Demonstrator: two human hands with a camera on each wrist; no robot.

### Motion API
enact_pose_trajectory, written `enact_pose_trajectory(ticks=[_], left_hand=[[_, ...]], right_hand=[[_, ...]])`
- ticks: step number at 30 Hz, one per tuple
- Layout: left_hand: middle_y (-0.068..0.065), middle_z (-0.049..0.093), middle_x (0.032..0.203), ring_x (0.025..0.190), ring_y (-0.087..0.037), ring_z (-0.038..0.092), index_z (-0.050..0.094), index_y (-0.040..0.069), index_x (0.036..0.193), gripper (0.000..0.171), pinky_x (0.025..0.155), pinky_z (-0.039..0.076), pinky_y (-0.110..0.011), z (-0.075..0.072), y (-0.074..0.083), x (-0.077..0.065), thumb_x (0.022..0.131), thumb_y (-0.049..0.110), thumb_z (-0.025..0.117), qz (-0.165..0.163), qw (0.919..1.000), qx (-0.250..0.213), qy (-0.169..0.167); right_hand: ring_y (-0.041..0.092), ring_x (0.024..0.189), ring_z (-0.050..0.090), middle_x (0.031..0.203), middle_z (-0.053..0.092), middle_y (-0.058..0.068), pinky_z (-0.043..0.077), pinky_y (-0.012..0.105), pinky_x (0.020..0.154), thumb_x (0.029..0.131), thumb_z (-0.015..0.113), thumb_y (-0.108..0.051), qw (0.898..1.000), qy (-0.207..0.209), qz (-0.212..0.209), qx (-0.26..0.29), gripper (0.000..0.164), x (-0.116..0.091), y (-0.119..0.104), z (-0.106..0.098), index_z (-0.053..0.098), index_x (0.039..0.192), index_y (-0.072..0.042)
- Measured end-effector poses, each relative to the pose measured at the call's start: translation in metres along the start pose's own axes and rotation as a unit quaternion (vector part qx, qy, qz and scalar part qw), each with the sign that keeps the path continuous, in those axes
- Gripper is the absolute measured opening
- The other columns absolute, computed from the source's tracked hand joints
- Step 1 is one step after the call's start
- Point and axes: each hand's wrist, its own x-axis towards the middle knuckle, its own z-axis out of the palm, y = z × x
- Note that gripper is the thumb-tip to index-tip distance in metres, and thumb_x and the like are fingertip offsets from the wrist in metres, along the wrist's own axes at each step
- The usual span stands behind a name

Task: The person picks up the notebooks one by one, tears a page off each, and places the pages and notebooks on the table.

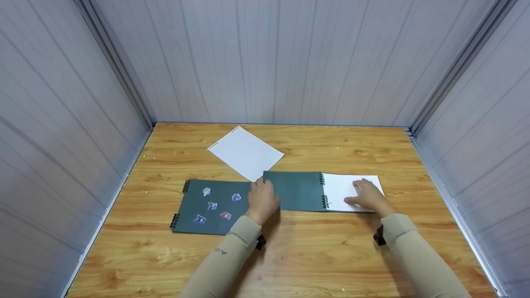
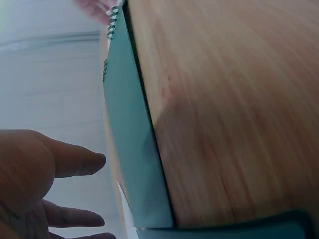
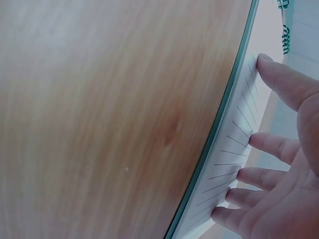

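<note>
A spiral notebook lies open, its dark green cover (image 1: 294, 192) folded out to the left and its white page (image 1: 337, 186) to the right. My right hand (image 1: 369, 196) rests spread fingertips on that page, which shows thin ruled lines in the right wrist view. Left of it lies a second green spiral notebook (image 1: 190, 203) bearing several small stickers. Over the place where the two notebooks meet is my left hand (image 1: 263, 200). Its fingers (image 2: 79, 162) look extended and hold nothing in the left wrist view; whether they touch a cover is unclear.
Behind the notebooks lies a loose white sheet (image 1: 244, 151) with torn binding holes, its near corner at the covers. The wooden table (image 1: 323, 256) is bounded by a back wall (image 1: 273, 62) and side walls. Dark wrist devices sit at both cuffs.
</note>
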Motion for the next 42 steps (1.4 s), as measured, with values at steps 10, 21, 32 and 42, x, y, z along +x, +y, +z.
enact_pose_trajectory(ticks=[10, 21, 32, 42], left_hand=[[-0.017, 0.046, 0.170, 0.161, -0.040, 0.039, 0.060, 0.008, 0.154, 0.052, 0.130, 0.038, -0.055, 0.029, 0.035, 0.009, 0.110, 0.036, 0.064, 0.159, 0.9731, 0.103, -0.131], [-0.008, 0.037, 0.177, 0.166, -0.034, 0.031, 0.044, 0.019, 0.168, 0.059, 0.133, 0.032, -0.053, 0.057, 0.057, 0.030, 0.115, 0.044, 0.050, 0.171, 0.9586, 0.152, -0.170], [-0.006, 0.034, 0.179, 0.167, -0.034, 0.028, 0.040, 0.023, 0.170, 0.063, 0.134, 0.031, -0.054, 0.063, 0.062, 0.036, 0.114, 0.050, 0.050, 0.146, 0.9572, 0.155, -0.196], [-0.007, 0.036, 0.178, 0.166, -0.035, 0.031, 0.041, 0.022, 0.170, 0.070, 0.132, 0.034, -0.053, 0.059, 0.060, 0.034, 0.110, 0.055, 0.055, 0.149, 0.9557, 0.164, -0.194]], right_hand=[[0.060, 0.158, 0.026, 0.167, 0.030, 0.043, 0.022, 0.068, 0.131, 0.100, 0.078, -0.040, 1.000, 0.021, -0.009, 0.008, 0.088, 0.002, 0.005, 0.000, 0.042, 0.158, 0.015], [0.062, 0.159, 0.019, 0.169, 0.022, 0.045, 0.019, 0.072, 0.130, 0.104, 0.073, -0.041, 0.999, 0.038, -0.003, 0.015, 0.091, 0.009, 0.019, -0.008, 0.033, 0.161, 0.017], [0.062, 0.161, 0.011, 0.170, 0.015, 0.045, 0.012, 0.071, 0.132, 0.108, 0.064, -0.035, 1.000, -0.009, -0.017, -0.017, 0.085, 0.014, 0.030, -0.011, 0.027, 0.161, 0.020], [0.062, 0.161, 0.011, 0.170, 0.013, 0.046, 0.013, 0.068, 0.133, 0.107, 0.065, -0.029, 1.000, -0.011, -0.002, 0.002, 0.088, 0.014, 0.032, -0.012, 0.020, 0.161, 0.023]])
